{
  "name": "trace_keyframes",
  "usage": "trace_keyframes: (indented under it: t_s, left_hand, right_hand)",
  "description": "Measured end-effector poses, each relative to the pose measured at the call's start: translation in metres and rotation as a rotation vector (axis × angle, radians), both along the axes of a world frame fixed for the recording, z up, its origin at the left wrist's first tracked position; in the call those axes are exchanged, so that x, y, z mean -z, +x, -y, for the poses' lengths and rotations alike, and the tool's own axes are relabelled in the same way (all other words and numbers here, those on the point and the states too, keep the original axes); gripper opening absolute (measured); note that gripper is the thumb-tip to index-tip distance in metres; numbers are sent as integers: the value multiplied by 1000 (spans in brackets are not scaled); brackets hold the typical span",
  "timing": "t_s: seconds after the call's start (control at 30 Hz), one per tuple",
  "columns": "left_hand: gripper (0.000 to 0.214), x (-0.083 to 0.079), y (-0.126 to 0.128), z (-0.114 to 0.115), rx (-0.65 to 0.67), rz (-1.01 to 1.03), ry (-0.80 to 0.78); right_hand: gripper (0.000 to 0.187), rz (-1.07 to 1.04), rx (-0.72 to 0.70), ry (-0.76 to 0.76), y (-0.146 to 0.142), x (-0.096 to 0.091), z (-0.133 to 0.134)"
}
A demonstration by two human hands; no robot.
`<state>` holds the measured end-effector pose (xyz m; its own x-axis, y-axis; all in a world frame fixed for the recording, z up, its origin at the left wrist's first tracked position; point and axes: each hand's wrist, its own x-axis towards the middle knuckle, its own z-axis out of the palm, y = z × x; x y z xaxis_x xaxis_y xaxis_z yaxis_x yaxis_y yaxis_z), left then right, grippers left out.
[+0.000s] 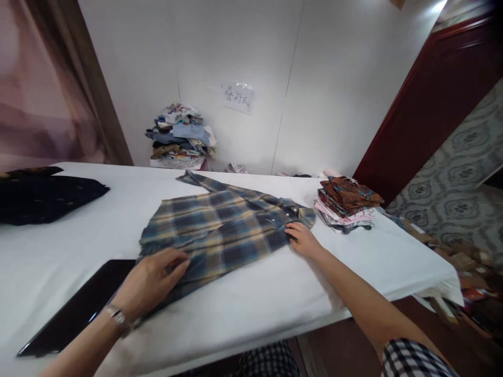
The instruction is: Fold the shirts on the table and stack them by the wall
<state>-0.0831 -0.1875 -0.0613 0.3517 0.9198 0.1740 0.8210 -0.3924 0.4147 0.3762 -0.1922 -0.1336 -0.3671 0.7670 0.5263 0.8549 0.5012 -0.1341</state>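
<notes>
A blue and yellow plaid shirt [220, 225] lies spread on the white table [275, 298], collar toward the right. My left hand [155, 277] rests on the shirt's near hem edge, fingers curled and pinching the fabric. My right hand [301, 238] presses on the shirt near the collar and shoulder, its fingers gripping the cloth edge. A watch is on my left wrist.
A stack of folded shirts [348, 204] sits right of the plaid shirt. A dark garment [43, 193] lies at the far left. A flat black board [74, 309] lies near my left arm. A pile of clothes [181, 136] stands against the wall.
</notes>
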Motion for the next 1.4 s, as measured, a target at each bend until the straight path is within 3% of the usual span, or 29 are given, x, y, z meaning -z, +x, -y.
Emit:
trace_keyframes:
  t_s: [0.17,0.33,0.47,0.67,0.83,0.97,1.07,1.17,1.4]
  left_hand:
    - [41,-15,81,-57,58,-44,15]
    - [47,3,165,-108,-49,-149,-115]
    - [38,16,200,-130,-133,-148,-172]
    - [38,14,194,-168,-212,-94,-181]
    - [25,30,175,-179,-244,-122,-264]
    - [29,39,172,-173,-245,-111,-269]
    - [39,38,169,-167,-207,-89,-248]
    - [47,39,164,-159,-144,-76,-206]
    - [55,34,151,-118,-25,-115,-92]
  right_hand:
    - [55,76,89,45,-8,9,3]
    - [68,119,125,-24,-13,14,9]
    - [64,95,196,-38,-11,16,12]
    - [66,27,292,-4,-1,20,3]
    - [57,-15,306,-7,8,29,-4]
    - [43,-17,283,-19,7,30,-6]
    - [44,-9,268,-12,3,25,-7]
    - [47,35,276,-100,1,19,-7]
    - [37,33,366,-174,9,16,-1]
